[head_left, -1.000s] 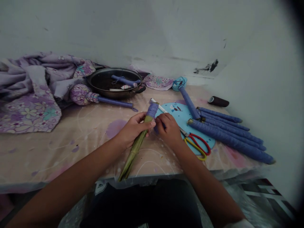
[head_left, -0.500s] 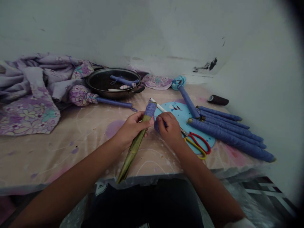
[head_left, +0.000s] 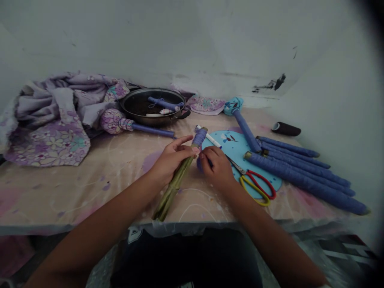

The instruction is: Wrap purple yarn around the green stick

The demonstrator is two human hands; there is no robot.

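My left hand (head_left: pixel 169 162) is closed around a bundle of dry greenish stalks (head_left: pixel 170 195), held tilted with its top leaning away to the right. Purple yarn (head_left: pixel 199 138) is wound in a band around the upper end of the bundle. Close beside it, my right hand (head_left: pixel 218 165) has its fingers curled around more purple yarn, mostly hidden by the fingers. A white marker (head_left: pixel 211 138) lies just beyond the right hand. Scissors (head_left: pixel 258 185) with one red and one yellow handle rest on a light blue round mat (head_left: pixel 234 146), to the right of that hand.
Several purple-wrapped sticks (head_left: pixel 306 180) lie at right, near a dark roll (head_left: pixel 286 129). A blue-topped stick (head_left: pixel 246 130) leans across the mat. Behind stands a black pan (head_left: pixel 141 117); at left are floral cloth (head_left: pixel 54 140) and a cloth-headed stick (head_left: pixel 153 131).
The bundle has turned slightly, and the left index finger now stretches toward the yarn band. The right hand stays curled beside it. The whole view has shifted a little.
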